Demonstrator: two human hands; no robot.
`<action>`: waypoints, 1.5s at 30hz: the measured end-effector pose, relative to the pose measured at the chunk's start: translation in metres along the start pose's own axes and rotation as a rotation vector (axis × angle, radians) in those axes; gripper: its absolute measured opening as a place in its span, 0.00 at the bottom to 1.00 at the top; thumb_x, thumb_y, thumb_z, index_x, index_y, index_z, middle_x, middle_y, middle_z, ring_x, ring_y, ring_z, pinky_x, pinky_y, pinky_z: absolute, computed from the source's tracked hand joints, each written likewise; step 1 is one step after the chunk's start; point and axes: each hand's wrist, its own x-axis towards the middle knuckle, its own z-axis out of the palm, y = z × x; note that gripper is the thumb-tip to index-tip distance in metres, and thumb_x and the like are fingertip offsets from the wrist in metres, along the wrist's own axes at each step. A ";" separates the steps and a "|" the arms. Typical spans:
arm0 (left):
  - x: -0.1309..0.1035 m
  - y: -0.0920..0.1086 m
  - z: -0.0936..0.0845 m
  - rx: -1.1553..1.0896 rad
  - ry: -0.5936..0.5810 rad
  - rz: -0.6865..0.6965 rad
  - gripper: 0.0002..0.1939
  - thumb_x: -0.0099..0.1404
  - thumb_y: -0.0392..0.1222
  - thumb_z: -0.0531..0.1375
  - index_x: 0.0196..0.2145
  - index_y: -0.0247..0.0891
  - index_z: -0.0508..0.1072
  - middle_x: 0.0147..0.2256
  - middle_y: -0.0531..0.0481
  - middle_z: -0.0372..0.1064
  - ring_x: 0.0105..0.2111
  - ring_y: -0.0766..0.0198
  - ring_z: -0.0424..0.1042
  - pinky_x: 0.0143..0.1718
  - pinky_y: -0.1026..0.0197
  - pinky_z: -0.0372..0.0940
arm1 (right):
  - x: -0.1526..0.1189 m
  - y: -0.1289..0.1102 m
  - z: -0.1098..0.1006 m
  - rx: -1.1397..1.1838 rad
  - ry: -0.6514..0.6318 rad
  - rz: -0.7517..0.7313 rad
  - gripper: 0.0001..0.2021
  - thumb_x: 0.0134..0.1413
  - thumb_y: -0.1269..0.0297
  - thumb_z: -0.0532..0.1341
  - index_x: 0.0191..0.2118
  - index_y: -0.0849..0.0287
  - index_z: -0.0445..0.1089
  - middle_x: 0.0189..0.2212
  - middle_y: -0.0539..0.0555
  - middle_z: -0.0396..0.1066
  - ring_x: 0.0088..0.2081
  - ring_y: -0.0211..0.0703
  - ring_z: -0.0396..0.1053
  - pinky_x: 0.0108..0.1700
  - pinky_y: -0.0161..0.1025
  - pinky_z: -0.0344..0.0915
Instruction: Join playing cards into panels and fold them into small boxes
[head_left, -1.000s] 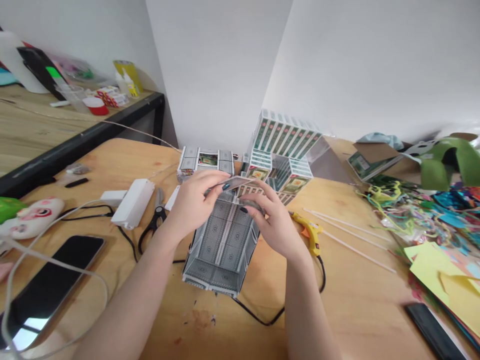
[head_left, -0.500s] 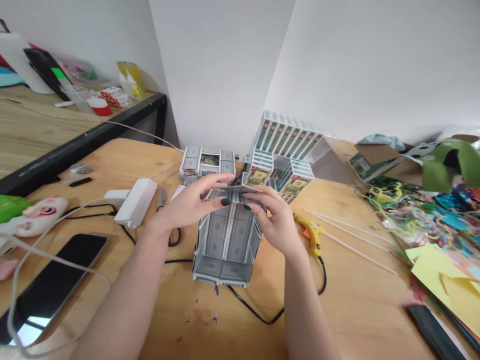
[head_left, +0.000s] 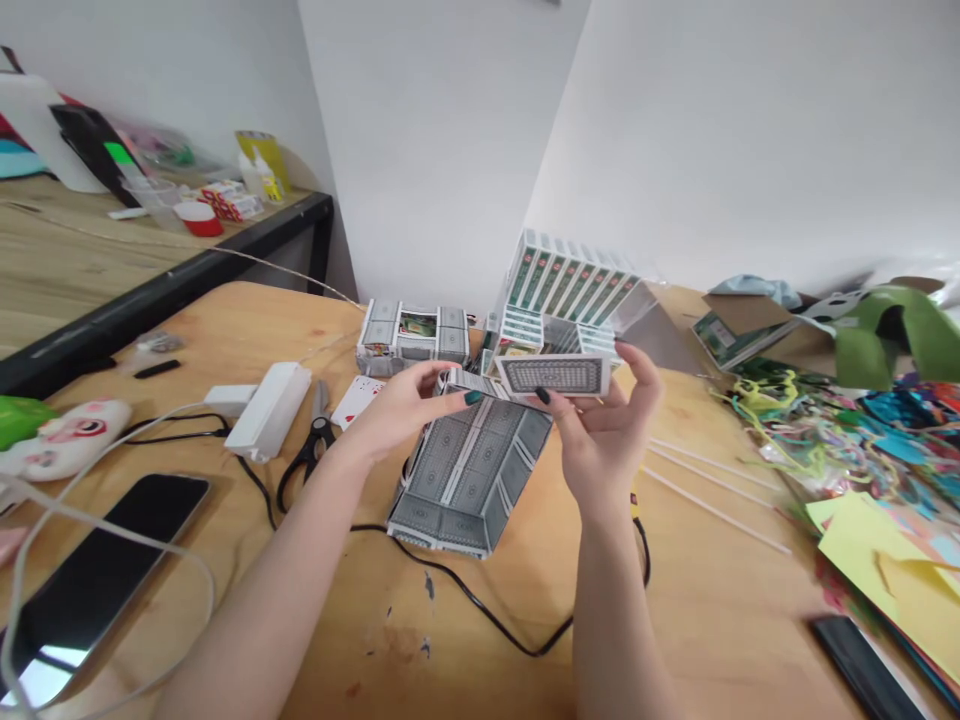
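An open box built of grey-patterned playing cards (head_left: 469, 470) stands tilted on the table in front of me. My left hand (head_left: 412, 405) grips its far left edge, thumb inside and fingers behind. My right hand (head_left: 607, 430) pinches a single playing card (head_left: 555, 376), its grey back towards me, above the box's far right corner. Behind the left hand lies a second card-covered box (head_left: 415, 335) with a window-like opening. Loose cards (head_left: 356, 402) rest left of my left hand, beside black-handled scissors (head_left: 311, 445).
Stacked green-and-white card packs (head_left: 570, 280) stand at the back. A yellow glue gun (head_left: 634, 500) is mostly hidden by my right wrist; its black cord crosses the table. White glue sticks (head_left: 712, 500), a phone (head_left: 112, 560), a white adapter (head_left: 268, 410) and craft scraps (head_left: 847, 420) lie around.
My right hand has moved right and up, away from the box's far edge, with a card in it. The box has turned and tilted slightly to the right.
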 end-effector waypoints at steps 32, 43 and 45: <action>-0.012 0.011 0.010 0.223 0.069 0.138 0.25 0.53 0.51 0.66 0.46 0.37 0.72 0.42 0.47 0.74 0.40 0.56 0.72 0.42 0.57 0.65 | -0.012 -0.011 0.005 -0.815 -0.233 -0.399 0.17 0.49 0.81 0.49 0.37 0.52 0.66 0.33 0.51 0.74 0.35 0.42 0.73 0.36 0.36 0.68; -0.028 0.028 0.009 0.478 0.162 0.337 0.29 0.60 0.53 0.61 0.56 0.42 0.65 0.52 0.46 0.69 0.47 0.54 0.70 0.49 0.55 0.64 | -0.013 -0.021 -0.001 -0.636 -0.188 -0.234 0.07 0.58 0.70 0.57 0.40 0.51 0.64 0.34 0.50 0.75 0.37 0.41 0.75 0.37 0.38 0.71; -0.030 0.030 0.009 0.517 0.158 0.382 0.28 0.61 0.54 0.60 0.56 0.41 0.64 0.54 0.46 0.67 0.51 0.54 0.68 0.52 0.55 0.61 | -0.013 -0.020 0.001 -0.586 -0.150 -0.220 0.08 0.58 0.69 0.58 0.43 0.51 0.63 0.36 0.50 0.75 0.39 0.41 0.75 0.39 0.38 0.72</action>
